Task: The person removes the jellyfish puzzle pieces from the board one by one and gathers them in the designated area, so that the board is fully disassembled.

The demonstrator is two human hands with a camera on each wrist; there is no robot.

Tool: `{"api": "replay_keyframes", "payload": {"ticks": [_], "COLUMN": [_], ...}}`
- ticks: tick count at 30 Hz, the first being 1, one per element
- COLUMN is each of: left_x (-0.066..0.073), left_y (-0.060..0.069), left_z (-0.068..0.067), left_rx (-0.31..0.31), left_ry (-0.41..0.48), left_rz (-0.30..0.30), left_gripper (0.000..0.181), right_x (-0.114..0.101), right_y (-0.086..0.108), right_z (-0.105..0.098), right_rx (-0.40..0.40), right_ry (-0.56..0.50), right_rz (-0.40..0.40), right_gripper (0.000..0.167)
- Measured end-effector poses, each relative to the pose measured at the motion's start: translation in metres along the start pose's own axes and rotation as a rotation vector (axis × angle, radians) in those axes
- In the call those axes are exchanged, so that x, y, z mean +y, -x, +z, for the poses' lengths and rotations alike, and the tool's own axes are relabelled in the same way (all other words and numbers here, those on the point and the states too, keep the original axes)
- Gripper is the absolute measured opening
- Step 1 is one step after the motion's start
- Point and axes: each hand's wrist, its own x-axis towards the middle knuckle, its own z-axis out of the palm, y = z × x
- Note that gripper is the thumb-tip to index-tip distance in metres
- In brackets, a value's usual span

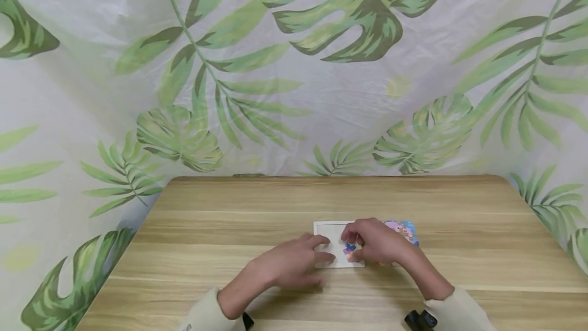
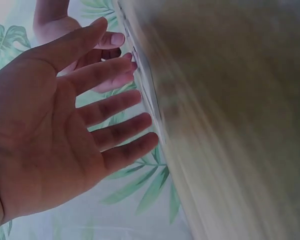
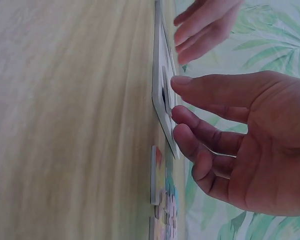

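A shallow white puzzle tray (image 1: 328, 263) lies flat on the table, with a colorful puzzle piece (image 1: 350, 250) at its right part. My right hand (image 1: 378, 241) is over this side, fingers bent, its thumb and fingertips around the piece. In the right wrist view the piece (image 3: 166, 90) is slightly tilted at the tray (image 3: 157, 75), by the thumb tip. My left hand (image 1: 294, 262) hovers at the tray's left side with spread, fairly straight fingers and nothing in its grasp. The left wrist view shows the bare palm of the left hand (image 2: 55, 125).
More colorful puzzle pieces (image 1: 404, 230) lie right of the tray, partly hidden by the right hand and forearm; the right wrist view shows these pieces (image 3: 160, 180) flat on the wood. The wooden table (image 1: 220, 229) ends at a leaf-patterned cloth (image 1: 331, 116) behind.
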Motion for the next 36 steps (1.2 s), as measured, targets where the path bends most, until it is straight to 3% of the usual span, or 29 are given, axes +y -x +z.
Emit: {"api": "replay_keyframes", "payload": {"ticks": [5,10,19,36], "left_x": [0.004,0.005,0.01,0.011], "left_y": [0.002,0.005,0.001,0.0], "left_z": [0.002,0.002,0.005,0.007], "left_rx": [-0.068,-0.098,-0.102,-0.098], "left_ry": [0.022,0.037,0.024,0.041], "left_rz": [-0.046,-0.033,0.028,-0.002], "left_gripper": [0.063,0.063,0.06,0.059], "right_x": [-0.002,-0.003,-0.003,0.004], "right_y": [-0.002,-0.001,-0.001,0.005], "right_z": [0.001,0.002,0.005,0.004], "right_rx": [-0.007,-0.008,-0.005,0.068], "right_ry": [0.042,0.034,0.039,0.058], "right_rz": [0.011,0.01,0.007,-0.08], "right_gripper": [0.031,0.03,0.026,0.019]}}
